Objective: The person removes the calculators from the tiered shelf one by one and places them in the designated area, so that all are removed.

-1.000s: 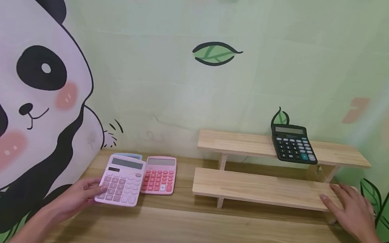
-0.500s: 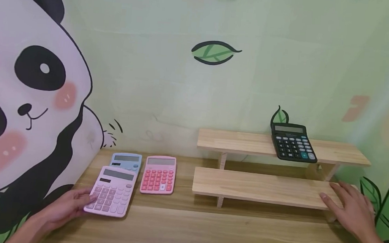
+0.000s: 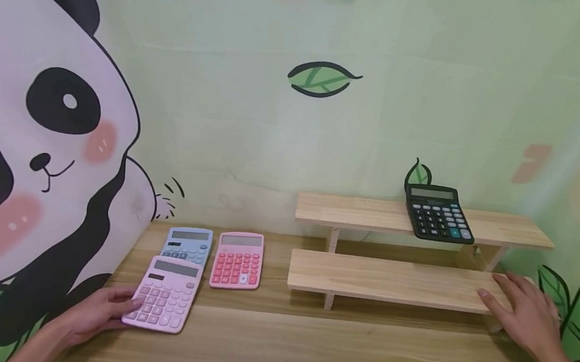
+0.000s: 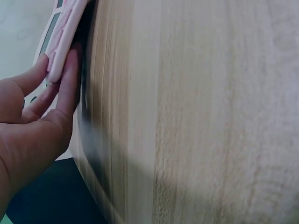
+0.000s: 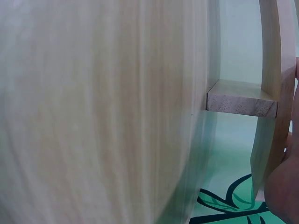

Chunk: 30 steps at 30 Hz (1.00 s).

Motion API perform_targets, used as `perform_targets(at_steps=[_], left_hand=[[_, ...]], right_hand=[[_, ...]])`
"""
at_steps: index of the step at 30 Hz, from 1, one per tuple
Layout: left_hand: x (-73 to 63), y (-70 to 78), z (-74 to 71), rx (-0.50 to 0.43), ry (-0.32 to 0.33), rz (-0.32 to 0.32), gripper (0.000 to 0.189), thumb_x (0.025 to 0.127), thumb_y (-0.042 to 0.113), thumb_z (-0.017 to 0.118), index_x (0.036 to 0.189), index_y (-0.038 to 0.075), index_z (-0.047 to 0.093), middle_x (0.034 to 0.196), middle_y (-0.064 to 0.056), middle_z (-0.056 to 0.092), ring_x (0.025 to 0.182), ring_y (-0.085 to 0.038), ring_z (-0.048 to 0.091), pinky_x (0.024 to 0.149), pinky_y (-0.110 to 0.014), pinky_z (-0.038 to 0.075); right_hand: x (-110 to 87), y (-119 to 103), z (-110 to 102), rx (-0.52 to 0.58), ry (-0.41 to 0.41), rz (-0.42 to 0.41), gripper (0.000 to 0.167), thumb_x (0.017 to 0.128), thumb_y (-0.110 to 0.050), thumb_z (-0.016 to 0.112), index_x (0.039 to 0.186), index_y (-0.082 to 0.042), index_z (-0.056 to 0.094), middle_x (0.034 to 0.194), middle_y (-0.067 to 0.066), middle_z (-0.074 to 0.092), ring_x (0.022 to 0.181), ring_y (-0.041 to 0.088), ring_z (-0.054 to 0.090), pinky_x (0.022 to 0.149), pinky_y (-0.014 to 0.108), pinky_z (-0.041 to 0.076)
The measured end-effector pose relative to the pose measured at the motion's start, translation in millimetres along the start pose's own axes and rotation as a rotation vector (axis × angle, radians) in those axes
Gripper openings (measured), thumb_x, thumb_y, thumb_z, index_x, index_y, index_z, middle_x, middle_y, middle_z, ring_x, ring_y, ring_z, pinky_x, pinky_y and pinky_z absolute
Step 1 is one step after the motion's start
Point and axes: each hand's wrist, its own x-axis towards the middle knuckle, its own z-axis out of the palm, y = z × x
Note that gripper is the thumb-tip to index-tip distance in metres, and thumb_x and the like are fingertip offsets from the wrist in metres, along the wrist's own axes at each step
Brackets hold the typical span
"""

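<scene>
Drew the pale lilac calculator (image 3: 164, 296) leftward and lower in the head view with the left hand (image 3: 98, 311); uncovered more of the blue calculator (image 3: 188, 245) (down to its upper keys) and the whole left edge of the red-keyed pink calculator (image 3: 236, 261).

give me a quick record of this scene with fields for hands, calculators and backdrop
left hand: pinches the lilac calculator at its near left corner
right hand: rests at the right end of the lower shelf board
blue calculator: on the table, partly hidden by the lilac one in the head view
pink calculator: on the table, right of the blue one
black calculator: on the upper shelf board
backdrop: green, with panda and leaf prints
</scene>
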Motion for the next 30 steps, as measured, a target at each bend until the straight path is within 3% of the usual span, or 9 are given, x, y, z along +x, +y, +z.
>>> perform_targets(at_steps=[6,10,13,21,26,30], left_hand=[[-1.3,2.2,4.8,0.104,0.108,0.003,0.067,0.108,0.012,0.062,0.151,-0.026,0.027,0.127,-0.021,0.068,0.107,-0.021,0.070,0.089,-0.038,0.064],[-0.8,8.6,6.7,0.354,0.237,-0.003,0.070,0.101,0.028,0.075,0.143,-0.021,0.049,0.131,-0.029,0.064,0.113,-0.029,0.062,0.088,-0.032,0.055],[-1.3,11.8,7.1,0.497,0.285,0.003,0.072,0.097,0.037,0.080,0.138,-0.018,0.057,0.133,-0.033,0.061,0.117,-0.035,0.055,0.089,-0.033,0.048],[-4.3,15.4,9.6,0.553,0.324,-0.018,0.069,0.092,0.038,0.084,0.131,-0.015,0.063,0.122,-0.028,0.068,0.107,-0.031,0.058,0.083,-0.032,0.050],[-4.9,16.8,14.3,0.537,0.345,-0.011,0.056,0.093,0.024,0.084,0.126,-0.016,0.064,0.107,-0.019,0.071,0.094,-0.024,0.061,0.071,-0.028,0.055],[-4.4,15.8,17.0,0.545,0.360,-0.004,0.050,0.092,0.018,0.084,0.125,-0.015,0.065,0.102,-0.016,0.071,0.089,-0.021,0.061,0.068,-0.027,0.054]], right_hand=[[0.7,3.1,-0.2,0.024,-0.001,-0.029,0.070,0.104,-0.051,0.061,0.147,0.004,0.052,0.150,0.040,0.042,0.133,0.067,0.034,0.104,0.090,0.016],[1.3,4.1,-0.1,0.026,0.001,-0.031,0.070,0.104,-0.051,0.061,0.147,0.003,0.052,0.150,0.039,0.042,0.134,0.067,0.034,0.104,0.090,0.015],[1.1,3.8,-0.1,0.026,0.002,-0.027,0.070,0.104,-0.051,0.062,0.146,0.003,0.052,0.150,0.039,0.043,0.133,0.067,0.034,0.104,0.090,0.016],[1.4,2.5,-0.9,0.033,0.002,-0.033,0.069,0.104,-0.050,0.062,0.147,0.003,0.052,0.151,0.038,0.042,0.134,0.066,0.034,0.104,0.090,0.015],[1.6,2.7,-0.4,0.019,0.002,-0.020,0.071,0.104,-0.052,0.061,0.146,0.004,0.052,0.150,0.039,0.042,0.134,0.066,0.034,0.104,0.090,0.016],[1.4,3.0,0.4,0.008,0.003,-0.016,0.071,0.104,-0.053,0.060,0.145,0.004,0.053,0.149,0.039,0.043,0.133,0.066,0.034,0.104,0.090,0.016]])
